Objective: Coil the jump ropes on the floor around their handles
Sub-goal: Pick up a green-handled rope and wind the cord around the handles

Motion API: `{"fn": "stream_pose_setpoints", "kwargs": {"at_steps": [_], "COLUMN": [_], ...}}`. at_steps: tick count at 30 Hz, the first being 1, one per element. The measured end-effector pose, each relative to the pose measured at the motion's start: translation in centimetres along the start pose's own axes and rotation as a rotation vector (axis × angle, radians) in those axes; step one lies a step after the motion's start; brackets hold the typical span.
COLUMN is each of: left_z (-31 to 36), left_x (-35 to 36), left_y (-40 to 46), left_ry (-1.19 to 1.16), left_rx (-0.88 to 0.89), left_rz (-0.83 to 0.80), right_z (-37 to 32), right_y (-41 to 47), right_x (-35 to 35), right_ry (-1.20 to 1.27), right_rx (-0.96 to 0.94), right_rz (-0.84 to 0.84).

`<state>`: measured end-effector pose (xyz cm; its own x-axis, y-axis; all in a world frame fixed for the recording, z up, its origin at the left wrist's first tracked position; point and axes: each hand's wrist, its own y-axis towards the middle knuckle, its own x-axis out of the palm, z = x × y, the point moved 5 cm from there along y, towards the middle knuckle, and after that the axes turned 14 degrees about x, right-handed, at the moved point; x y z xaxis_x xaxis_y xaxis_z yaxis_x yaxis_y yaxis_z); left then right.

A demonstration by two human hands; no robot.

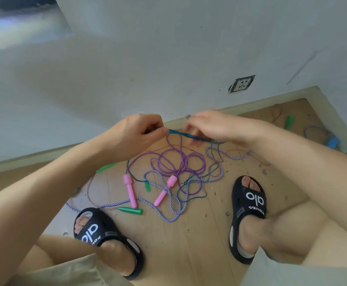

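Observation:
Several jump ropes lie tangled on the wooden floor between my feet. My left hand (141,131) pinches one end of a bundle of blue-green rope (186,134) held above the floor, and my right hand (214,126) grips its other end. A purple rope (178,162) hangs from the bundle down to two pink handles (131,189) on the floor. A blue-and-white braided rope (168,207) loops around them. Green handles (130,210) lie near my left foot.
My feet in black sandals (248,205) flank the tangle. A wall with a socket (241,84) and a skirting board runs behind. At the far right lie another green handle (289,121), a blue handle (333,142) and more braided rope.

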<state>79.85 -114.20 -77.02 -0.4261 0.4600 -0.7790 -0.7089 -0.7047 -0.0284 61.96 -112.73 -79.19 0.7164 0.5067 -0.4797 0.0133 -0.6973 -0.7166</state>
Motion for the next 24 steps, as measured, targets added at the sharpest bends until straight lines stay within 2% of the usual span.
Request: {"fn": "stream_pose_setpoints", "kwargs": {"at_steps": [2,3,6,9,11,14,18,24], "left_z": [0.5,0.8,1.5,1.4,1.4,1.7,1.7,1.0], "left_x": [0.1,0.1,0.0,0.0,0.6,1.8,2.0,2.2], "left_y": [0.4,0.7,1.7,2.5,2.9,3.5,4.4,4.6], "left_ry": [-0.021,-0.026,-0.038,-0.012,-0.004,-0.025,-0.080,0.047], "left_rx": [0.039,0.056,0.082,0.072,0.070,0.099,0.115,0.209], "left_rz": [0.005,0.001,-0.020,-0.078,-0.125,-0.145,-0.074,-0.110], "right_z": [-1.0,-1.3,-1.3,0.1,1.4,2.3,1.3,2.3], "right_y": [-0.7,-0.8,-0.5,0.1,0.3,0.4,0.1,-0.6], "right_x": [1.9,2.3,1.1,-2.2,-3.3,-2.7,-0.8,-2.6], "right_ry": [0.463,0.550,0.460,0.181,0.005,0.010,0.346,0.245], "right_rx": [-0.008,-0.036,-0.107,-0.094,-0.057,-0.029,-0.094,-0.183], "right_rz": [-0.276,-0.314,-0.185,0.089,0.182,0.145,-0.080,-0.094]}}
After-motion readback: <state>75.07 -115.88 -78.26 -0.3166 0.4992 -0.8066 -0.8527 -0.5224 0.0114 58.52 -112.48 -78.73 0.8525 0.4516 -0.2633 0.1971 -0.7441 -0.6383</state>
